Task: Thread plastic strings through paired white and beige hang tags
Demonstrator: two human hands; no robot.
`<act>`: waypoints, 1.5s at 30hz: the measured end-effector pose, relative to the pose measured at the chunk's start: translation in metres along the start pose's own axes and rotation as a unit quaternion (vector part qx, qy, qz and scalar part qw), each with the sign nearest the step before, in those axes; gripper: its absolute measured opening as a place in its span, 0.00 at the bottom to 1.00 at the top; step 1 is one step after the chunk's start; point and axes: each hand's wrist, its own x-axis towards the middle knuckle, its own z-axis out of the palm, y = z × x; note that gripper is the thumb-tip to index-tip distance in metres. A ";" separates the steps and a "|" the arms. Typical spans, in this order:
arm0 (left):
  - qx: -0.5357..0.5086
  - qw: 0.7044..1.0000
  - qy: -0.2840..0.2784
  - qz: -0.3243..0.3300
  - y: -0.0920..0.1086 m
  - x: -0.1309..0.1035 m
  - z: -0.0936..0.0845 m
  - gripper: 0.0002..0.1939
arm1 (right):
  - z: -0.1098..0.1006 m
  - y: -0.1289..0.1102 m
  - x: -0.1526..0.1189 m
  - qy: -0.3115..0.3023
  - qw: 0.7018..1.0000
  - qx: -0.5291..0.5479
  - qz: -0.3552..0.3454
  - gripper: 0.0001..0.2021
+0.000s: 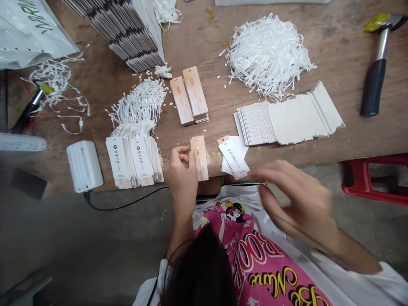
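Observation:
My left hand (182, 172) is at the table's front edge with its fingers curled. Its thumb presses on the left edge of an orange hang tag (201, 163), which lies upright to my view. My right hand (296, 197) is blurred by motion, thumb and fingers apart, with nothing seen between them. Its fingertips are close to a few loose white hang tags (234, 158) with dark print; an orange corner shows beneath them. Behind my left hand lie two small stacks of orange tags (196, 94). To the left are rows of white tags (142, 159) with white strings attached.
A heap of white strings (269, 53) lies at the back, with a long row of stacked cards (296, 117) before it. A hammer (378, 68) is at the right. Left are a white power bank (84, 165) with a black cable and tall card bundles (127, 32). A red stool (360, 180) stands below.

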 end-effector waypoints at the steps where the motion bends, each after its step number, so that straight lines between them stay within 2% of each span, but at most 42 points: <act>1: -0.020 1.000 -0.004 -0.003 0.001 -0.003 -0.001 0.07 | 0.008 0.006 -0.003 0.010 1.000 -0.008 0.025 0.10; 4: -0.082 0.995 -0.059 -0.017 0.002 -0.015 -0.004 0.09 | 0.038 0.024 -0.019 0.045 0.979 0.018 0.198 0.11; 6: -0.108 0.989 -0.100 -0.020 0.002 -0.024 -0.006 0.10 | 0.054 0.032 -0.029 0.044 0.944 0.074 0.319 0.15; 8: -0.116 0.984 -0.133 -0.015 0.003 -0.031 -0.007 0.10 | 0.066 0.035 -0.035 0.036 0.900 0.158 0.406 0.21; 10: -0.121 0.978 -0.168 -0.014 0.004 -0.036 -0.007 0.11 | 0.074 0.035 -0.036 0.034 0.849 0.265 0.456 0.24; 12: -0.130 0.971 -0.200 -0.022 0.004 -0.039 -0.006 0.11 | 0.081 0.035 -0.034 0.057 0.804 0.354 0.474 0.24; 14: -0.142 0.964 -0.221 -0.024 0.003 -0.040 -0.005 0.11 | 0.086 0.036 -0.032 0.084 0.780 0.397 0.475 0.23; 16: -0.157 0.959 -0.234 -0.019 0.002 -0.042 -0.004 0.11 | 0.089 0.038 -0.033 0.101 0.771 0.416 0.471 0.22; 22: -0.217 0.941 -0.258 -0.042 0.002 -0.050 0.001 0.13 | 0.085 0.033 -0.040 0.134 0.773 0.439 0.437 0.21; 25: -0.297 0.917 -0.261 -0.054 0.003 -0.055 0.004 0.19 | 0.081 0.018 -0.041 0.126 0.801 0.425 0.402 0.21; 27: -0.377 0.891 -0.243 -0.066 0.005 -0.056 0.004 0.22 | 0.078 0.006 -0.039 0.081 0.848 0.390 0.351 0.21; 29: -0.446 0.867 -0.200 -0.100 0.006 -0.056 0.002 0.21 | 0.072 -0.002 -0.032 -0.017 0.901 0.335 0.274 0.21; 31: -0.488 0.850 -0.146 -0.135 0.007 -0.053 -0.002 0.18 | 0.057 -0.002 -0.016 -0.122 0.932 0.280 0.193 0.19; 32: -0.501 0.845 -0.121 -0.145 0.007 -0.051 -0.005 0.17 | 0.046 0.002 -0.003 -0.153 0.943 0.248 0.158 0.17; 33: -0.510 0.841 -0.103 -0.149 0.006 -0.048 -0.007 0.16 | 0.034 0.008 0.012 -0.145 0.955 0.220 0.134 0.15; 35: -0.518 0.837 -0.084 -0.155 0.004 -0.046 -0.011 0.17 | 0.007 0.028 0.052 -0.023 0.991 0.097 0.093 0.09; 36: -0.519 0.835 -0.087 -0.160 0.003 -0.045 -0.013 0.17 | -0.005 0.040 0.074 0.023 0.997 0.013 0.067 0.08; 38: -0.521 0.827 -0.113 -0.177 0.001 -0.047 -0.015 0.19 | -0.022 0.068 0.120 0.035 0.990 -0.136 -0.005 0.07; 41: -0.524 0.815 -0.150 -0.198 -0.003 -0.054 -0.016 0.22 | -0.028 0.106 0.173 -0.069 0.958 -0.271 -0.068 0.08; 43: -0.528 0.807 -0.167 -0.205 -0.006 -0.057 -0.016 0.23 | -0.023 0.123 0.192 -0.138 0.928 -0.335 -0.086 0.08; 45: -0.533 0.801 -0.181 -0.207 -0.009 -0.059 -0.015 0.21 | -0.018 0.132 0.198 -0.176 0.909 -0.363 -0.101 0.08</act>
